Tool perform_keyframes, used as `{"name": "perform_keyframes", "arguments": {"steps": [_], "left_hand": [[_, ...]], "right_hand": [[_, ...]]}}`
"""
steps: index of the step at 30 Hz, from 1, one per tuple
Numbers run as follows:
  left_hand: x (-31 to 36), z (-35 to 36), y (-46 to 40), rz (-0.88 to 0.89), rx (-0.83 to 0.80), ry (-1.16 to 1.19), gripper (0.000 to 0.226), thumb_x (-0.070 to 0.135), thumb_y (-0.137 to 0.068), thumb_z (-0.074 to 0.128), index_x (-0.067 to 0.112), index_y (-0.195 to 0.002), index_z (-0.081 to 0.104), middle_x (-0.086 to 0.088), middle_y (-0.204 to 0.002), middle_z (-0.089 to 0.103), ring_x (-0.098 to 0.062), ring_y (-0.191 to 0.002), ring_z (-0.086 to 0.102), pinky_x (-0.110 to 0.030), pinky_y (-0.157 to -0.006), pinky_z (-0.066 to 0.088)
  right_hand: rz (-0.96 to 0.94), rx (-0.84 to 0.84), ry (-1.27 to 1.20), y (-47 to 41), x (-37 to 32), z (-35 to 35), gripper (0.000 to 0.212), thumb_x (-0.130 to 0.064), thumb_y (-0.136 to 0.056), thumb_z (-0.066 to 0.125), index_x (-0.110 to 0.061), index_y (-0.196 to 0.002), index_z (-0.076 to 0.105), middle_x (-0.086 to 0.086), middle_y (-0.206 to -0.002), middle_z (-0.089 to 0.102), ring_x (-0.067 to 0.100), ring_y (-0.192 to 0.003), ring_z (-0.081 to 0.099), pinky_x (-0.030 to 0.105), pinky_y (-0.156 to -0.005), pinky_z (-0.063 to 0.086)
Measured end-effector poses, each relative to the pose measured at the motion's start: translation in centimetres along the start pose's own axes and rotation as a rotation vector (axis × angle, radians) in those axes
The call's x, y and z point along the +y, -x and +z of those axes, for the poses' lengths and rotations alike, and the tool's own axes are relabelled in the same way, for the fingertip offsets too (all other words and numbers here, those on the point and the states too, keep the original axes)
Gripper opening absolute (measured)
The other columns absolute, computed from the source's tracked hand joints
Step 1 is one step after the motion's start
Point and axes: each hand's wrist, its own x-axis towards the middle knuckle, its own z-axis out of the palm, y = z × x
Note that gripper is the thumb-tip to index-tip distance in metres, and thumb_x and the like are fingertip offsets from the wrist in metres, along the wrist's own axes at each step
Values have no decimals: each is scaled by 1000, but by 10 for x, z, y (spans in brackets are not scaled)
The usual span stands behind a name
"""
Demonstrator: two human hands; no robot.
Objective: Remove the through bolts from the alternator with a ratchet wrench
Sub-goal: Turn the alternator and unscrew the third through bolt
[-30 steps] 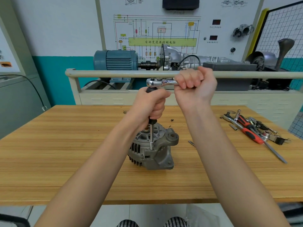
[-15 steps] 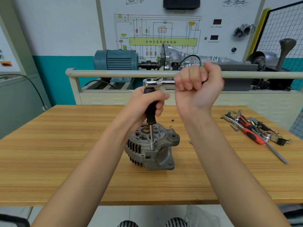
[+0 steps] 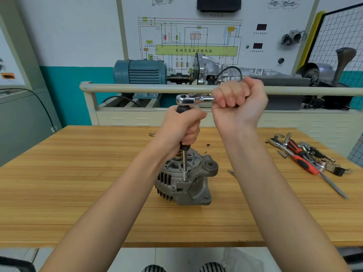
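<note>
Alternator [image 3: 185,181], upright near the middle of the wooden bench [image 3: 78,193], socket seated on 1 through bolt at its near rim. Left hand [image 3: 181,127] wrapped round the black extension grip [image 3: 184,147], steadying it vertical. Right hand [image 3: 238,102] fisted on the ratchet wrench [image 3: 193,99] handle. Loosening step, apparently mid-swing; next, likely another stroke, keeping the extension plumb so the socket stays seated.
</note>
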Motion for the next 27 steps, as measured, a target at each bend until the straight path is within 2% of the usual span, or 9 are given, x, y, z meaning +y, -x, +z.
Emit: {"name": "perform_keyframes", "arguments": {"steps": [4,6,8,10,12,16,18,22,27], "left_hand": [[-3,9,1,70,266,-52,46,-5,-86,51,19,-52,32,7,-38,26,-10,-32,18,-14,-38,17],[-6,10,1,100,329,-72,43,-5,-85,52,17,-53,32,7,-37,27,-10,-31,20,-14,-38,19],[-7,8,3,104,336,-69,42,-4,-84,53,18,-54,33,7,-37,28,-10,-31,21,-15,-38,19],[-7,2,3,91,262,-47,44,-4,-85,55,19,-53,35,7,-39,28,-10,-33,21,-17,-39,18],[-5,-9,4,77,99,2,44,0,-82,61,21,-49,40,5,-41,31,-11,-35,25,-19,-39,23],[6,-28,2,30,-347,12,18,17,-70,66,16,-54,57,-3,-49,46,-19,-45,45,-24,-51,39],[7,-29,1,6,-427,8,21,19,-71,64,14,-52,55,-3,-45,44,-19,-42,46,-22,-50,40],[3,-19,0,-66,-322,60,48,15,-81,59,18,-40,33,6,-33,26,-8,-27,22,-14,-37,20],[0,-5,2,-15,-96,19,56,2,-92,50,22,-43,30,6,-36,22,-7,-29,16,-12,-37,16]], "right_hand": [[-409,-250,309,37,21,7,38,-9,-90,34,-20,-54,36,-5,-39,28,13,-38,25,27,-44,23],[-484,-293,367,42,26,9,27,-8,-86,35,-19,-61,36,-4,-39,29,14,-38,25,28,-45,23],[-435,-301,351,39,25,9,27,-9,-86,36,-18,-61,34,-3,-39,27,14,-38,22,28,-44,22],[-331,-280,289,31,19,7,39,-8,-90,35,-19,-52,32,-4,-38,26,13,-38,21,26,-43,20],[-186,-237,215,19,13,5,49,-9,-91,33,-17,-43,31,-5,-36,25,11,-36,21,24,-41,20],[130,-144,-4,-8,9,0,45,-12,-84,37,-17,-39,32,-5,-33,24,9,-31,22,23,-36,19],[204,-122,-85,-17,10,-5,45,-12,-82,38,-16,-38,32,-4,-32,24,9,-31,17,22,-36,17],[216,-61,-152,-20,9,-6,43,-11,-81,38,-16,-38,32,-4,-32,24,9,-31,17,21,-35,17],[-41,-113,32,6,4,-4,48,-12,-90,34,-19,-42,33,-6,-36,24,10,-34,22,22,-38,23]]}}
